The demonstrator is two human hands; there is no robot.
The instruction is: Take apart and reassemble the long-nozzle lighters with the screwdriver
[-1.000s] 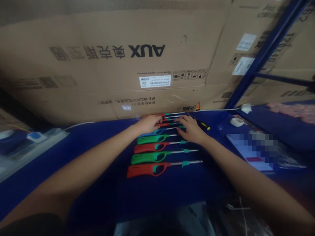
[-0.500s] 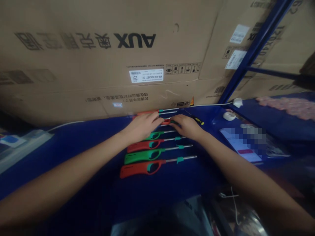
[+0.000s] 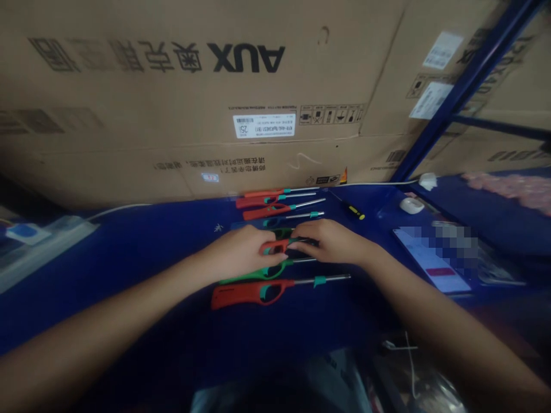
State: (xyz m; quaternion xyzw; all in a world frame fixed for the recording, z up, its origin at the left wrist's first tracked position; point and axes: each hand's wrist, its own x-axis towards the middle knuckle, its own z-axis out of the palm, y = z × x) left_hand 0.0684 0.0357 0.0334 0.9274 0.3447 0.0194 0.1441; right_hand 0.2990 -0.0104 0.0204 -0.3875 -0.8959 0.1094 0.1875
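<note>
A row of long-necked gas lighters lies on a blue surface. My left hand [image 3: 243,248] is closed around the handle of a red gas lighter [image 3: 275,246], hiding most of it. At its metal neck, my right hand [image 3: 331,241] pinches with thumb and fingers, partly covering the tip end. Just nearer to me lies a green gas lighter [image 3: 269,273], partly under my left hand. Nearest of all is another red gas lighter [image 3: 241,295] with a teal piece on its neck. Beyond my hands lie several more, among them a red one [image 3: 258,213].
A large cardboard box [image 3: 172,115] stands behind the row. Right of the lighters are a yellow-and-black screwdriver [image 3: 355,212], a white roll [image 3: 412,205] and a phone [image 3: 426,261]. A blue metal post [image 3: 439,120] rises at right. A clear plastic package [image 3: 47,246] lies left.
Both hands have come nearer to me along the row, from a red lighter farther back to another red one. The farther lighters are now uncovered. The view has shifted slightly.
</note>
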